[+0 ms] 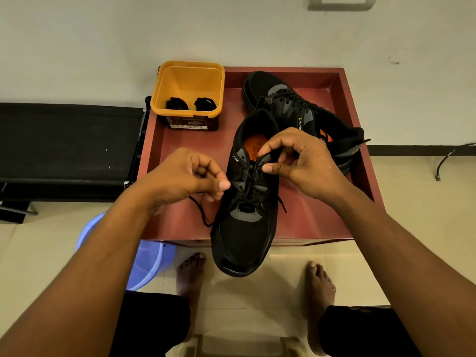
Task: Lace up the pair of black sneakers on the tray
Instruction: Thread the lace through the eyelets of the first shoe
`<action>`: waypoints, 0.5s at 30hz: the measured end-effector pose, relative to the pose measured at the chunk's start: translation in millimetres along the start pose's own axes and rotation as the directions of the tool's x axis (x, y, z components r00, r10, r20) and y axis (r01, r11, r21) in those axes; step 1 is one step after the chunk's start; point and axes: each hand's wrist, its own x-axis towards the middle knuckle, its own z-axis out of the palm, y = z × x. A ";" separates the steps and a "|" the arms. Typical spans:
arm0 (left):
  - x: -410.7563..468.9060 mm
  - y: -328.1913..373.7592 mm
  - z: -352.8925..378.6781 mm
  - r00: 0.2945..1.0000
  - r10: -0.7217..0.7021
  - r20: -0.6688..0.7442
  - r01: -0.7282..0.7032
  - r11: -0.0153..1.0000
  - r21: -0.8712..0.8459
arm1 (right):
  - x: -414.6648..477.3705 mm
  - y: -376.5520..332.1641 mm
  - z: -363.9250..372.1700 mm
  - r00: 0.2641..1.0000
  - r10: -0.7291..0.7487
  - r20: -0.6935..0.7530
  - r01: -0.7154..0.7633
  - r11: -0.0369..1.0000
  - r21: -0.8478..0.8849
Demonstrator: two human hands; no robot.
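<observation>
Left hand [190,176] & right hand [304,163] each pinch the lace [249,193] w/ curled fingers [280,140]; near sneaker [242,235] overhangs tray [304,220] edge, hard tug prob tips it off.

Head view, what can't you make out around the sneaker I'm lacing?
Head view:
- Near sneaker top eyelets: covered by the right hand.
- Lace inside the left hand: hidden by its curled fingers.
- Far sneaker opening: partly behind the right hand.
- Dark bundles in the yellow tub: too dark to identify.
- Tub label: too small to read.
</observation>
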 end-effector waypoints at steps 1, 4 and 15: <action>1.9 1.2 4.9 0.999 0.024 -0.031 -0.025 1.000 -0.008 | 0.2 0.0 0.0 1.000 0.000 -0.003 0.000 1.000 0.000; 5.2 2.5 8.5 1.000 0.028 -0.008 -0.028 0.999 0.039 | 2.0 -0.3 1.4 1.000 -0.003 -0.002 0.003 1.000 -0.002; -1.1 3.1 -1.9 0.998 -0.025 0.063 0.022 0.999 0.049 | 1.1 -0.5 1.3 1.000 0.005 0.008 -0.005 1.000 0.005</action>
